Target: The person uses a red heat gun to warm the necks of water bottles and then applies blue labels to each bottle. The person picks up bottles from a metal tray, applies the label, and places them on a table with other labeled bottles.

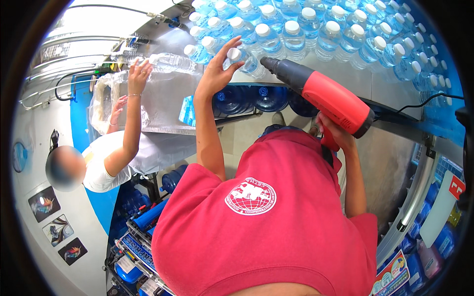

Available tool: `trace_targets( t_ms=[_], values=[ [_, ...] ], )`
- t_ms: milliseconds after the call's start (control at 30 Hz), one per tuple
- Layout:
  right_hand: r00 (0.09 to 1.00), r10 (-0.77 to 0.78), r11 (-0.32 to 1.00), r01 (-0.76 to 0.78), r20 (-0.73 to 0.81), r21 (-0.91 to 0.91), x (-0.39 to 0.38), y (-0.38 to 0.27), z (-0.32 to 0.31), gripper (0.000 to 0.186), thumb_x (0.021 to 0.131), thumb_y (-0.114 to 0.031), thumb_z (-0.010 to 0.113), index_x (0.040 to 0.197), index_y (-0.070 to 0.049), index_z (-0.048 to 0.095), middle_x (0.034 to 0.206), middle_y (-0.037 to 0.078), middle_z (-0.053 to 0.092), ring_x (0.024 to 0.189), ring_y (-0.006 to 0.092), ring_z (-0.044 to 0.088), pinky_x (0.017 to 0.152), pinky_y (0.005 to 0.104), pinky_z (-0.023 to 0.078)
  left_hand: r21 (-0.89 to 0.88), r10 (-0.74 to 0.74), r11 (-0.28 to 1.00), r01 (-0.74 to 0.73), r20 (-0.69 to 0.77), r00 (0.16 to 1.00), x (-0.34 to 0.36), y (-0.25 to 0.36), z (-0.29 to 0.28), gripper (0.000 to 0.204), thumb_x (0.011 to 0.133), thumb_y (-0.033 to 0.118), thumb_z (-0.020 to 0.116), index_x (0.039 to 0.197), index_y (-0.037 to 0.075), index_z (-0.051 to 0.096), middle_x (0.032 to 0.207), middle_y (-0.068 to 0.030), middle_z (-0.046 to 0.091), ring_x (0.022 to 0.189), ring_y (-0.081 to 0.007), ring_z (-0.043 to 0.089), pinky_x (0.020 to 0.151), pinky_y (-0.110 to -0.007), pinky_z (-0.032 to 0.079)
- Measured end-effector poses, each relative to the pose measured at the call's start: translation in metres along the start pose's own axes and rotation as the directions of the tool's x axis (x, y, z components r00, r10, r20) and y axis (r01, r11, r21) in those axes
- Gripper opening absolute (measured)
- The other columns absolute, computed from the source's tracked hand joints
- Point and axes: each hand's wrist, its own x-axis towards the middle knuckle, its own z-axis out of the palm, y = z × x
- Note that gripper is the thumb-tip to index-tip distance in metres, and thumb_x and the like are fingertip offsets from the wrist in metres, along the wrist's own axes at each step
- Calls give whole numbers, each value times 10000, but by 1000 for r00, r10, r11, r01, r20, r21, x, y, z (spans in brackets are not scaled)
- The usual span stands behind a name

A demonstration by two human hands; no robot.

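In my right hand [335,132] is a red and black heat gun [331,96], my fingers closed round its handle. Its dark nozzle points left at a small clear water bottle [249,66] with a white cap, at the near edge of the counter. My left hand [217,74] is open beside that bottle, index finger stretched past the cap and thumb across the bottle's upper part. Whether they touch is hard to tell. Rows of similar capped bottles [292,37] stand just behind.
At the left, a person in white [111,158] raises one hand [140,71] near clear bottles [173,63] lying on the metal counter [165,111]. Large blue jugs [271,98] sit beneath the counter. A black cord [424,105] runs along the right.
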Motion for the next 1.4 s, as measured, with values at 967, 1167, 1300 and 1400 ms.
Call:
trace_targets(
  t_ms=[967, 1167, 1300, 1400],
  values=[
    [915, -397, 766, 371, 67, -525, -12, 17, -6, 194, 944, -237, 661, 908, -48, 637, 719, -3, 568, 646, 82, 539, 565, 272, 436, 874, 130, 464, -145, 95, 987, 39, 18, -13, 569, 851, 647, 608, 838, 79, 639, 640, -99, 644, 610, -311, 664, 548, -386, 502],
    [910, -409, 738, 371, 63, -564, -13, 27, 6, 193, 924, -237, 694, 938, -49, 657, 754, -4, 590, 653, 107, 553, 591, 283, 467, 915, 64, 398, -71, 49, 997, 44, 19, -7, 612, 850, 668, 583, 844, 59, 648, 665, -123, 669, 635, -314, 683, 564, -406, 514],
    [945, -325, 805, 299, 40, -512, -13, 27, 5, 184, 927, -224, 691, 957, -46, 652, 807, 7, 605, 701, 99, 565, 629, 277, 481, 844, 128, 521, -129, 72, 989, 32, 27, -9, 519, 848, 606, 637, 972, 102, 636, 792, -114, 693, 727, -294, 696, 605, -395, 520],
    [985, -170, 938, 163, 3, -306, -16, 32, 4, 150, 931, -176, 681, 988, -39, 659, 859, 22, 629, 747, 103, 591, 678, 272, 495, 787, 77, 604, -129, 103, 992, 28, 32, -14, 473, 848, 533, 677, 1056, 114, 610, 953, -107, 699, 809, -297, 692, 675, -396, 527]
  ],
)
